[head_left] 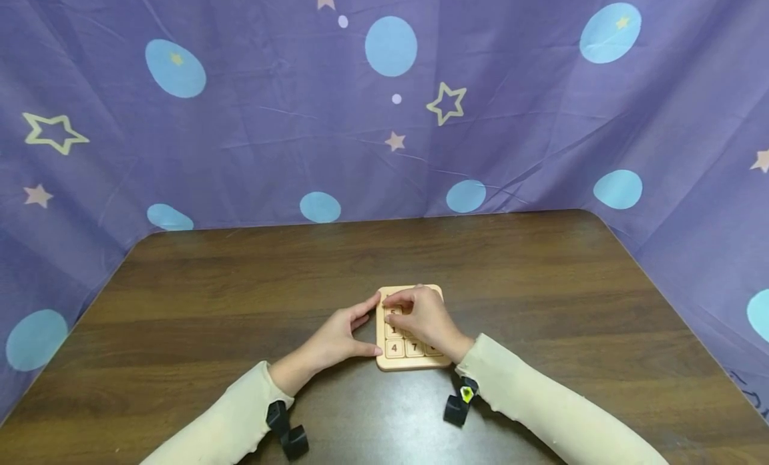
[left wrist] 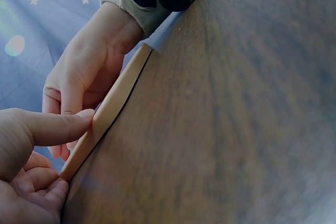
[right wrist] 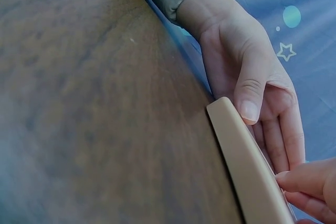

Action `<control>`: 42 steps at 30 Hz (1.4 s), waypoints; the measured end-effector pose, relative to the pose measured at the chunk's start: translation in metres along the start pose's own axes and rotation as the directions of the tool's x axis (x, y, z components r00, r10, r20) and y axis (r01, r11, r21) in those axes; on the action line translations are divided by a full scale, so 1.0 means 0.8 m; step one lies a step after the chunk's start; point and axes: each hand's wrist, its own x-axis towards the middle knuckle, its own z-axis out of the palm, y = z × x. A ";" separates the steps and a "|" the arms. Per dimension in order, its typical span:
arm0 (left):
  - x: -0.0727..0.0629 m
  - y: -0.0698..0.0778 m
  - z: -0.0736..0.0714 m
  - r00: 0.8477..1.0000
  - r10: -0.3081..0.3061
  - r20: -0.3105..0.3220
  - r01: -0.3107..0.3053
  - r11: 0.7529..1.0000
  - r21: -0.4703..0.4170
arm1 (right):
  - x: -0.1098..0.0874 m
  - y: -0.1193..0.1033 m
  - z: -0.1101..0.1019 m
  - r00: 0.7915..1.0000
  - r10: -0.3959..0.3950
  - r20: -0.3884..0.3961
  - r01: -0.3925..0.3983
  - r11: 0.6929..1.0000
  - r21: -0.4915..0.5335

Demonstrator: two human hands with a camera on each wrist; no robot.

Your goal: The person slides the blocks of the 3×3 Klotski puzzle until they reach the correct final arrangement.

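A pale wooden number slide puzzle [head_left: 412, 365] lies flat on the table, with square tiles inside a raised rounded frame. My left hand [head_left: 334, 335] touches its left side, thumb by the lower corner and index finger by the upper one. Over the tiles reaches my right hand [head_left: 429, 318], its thumb and index fingertips spread apart around the left column. Along the near row, the 4 tile [head_left: 394, 348] and 7 tile [head_left: 414, 348] show. That hand covers much of the upper and right tiles. In the left wrist view, my left thumb [left wrist: 63, 128] rests against the frame's edge.
The brown wood-grain table [head_left: 252, 271] spreads out around the puzzle. A purple curtain [head_left: 270, 118] with stars and blue dots hangs behind the table and along its sides. Black wrist devices [head_left: 287, 430] sit beneath both pale sleeves.
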 end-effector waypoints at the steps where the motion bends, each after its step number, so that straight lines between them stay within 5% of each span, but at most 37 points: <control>1: 0.000 0.000 0.000 1.000 -0.002 0.000 0.002 1.000 -0.002 | 0.000 0.000 0.000 1.000 0.001 -0.001 -0.001 1.000 -0.001; 42: -0.002 0.002 -0.001 1.000 -0.005 0.016 0.005 1.000 0.017 | -0.003 0.001 -0.004 1.000 -0.018 0.009 0.018 1.000 0.008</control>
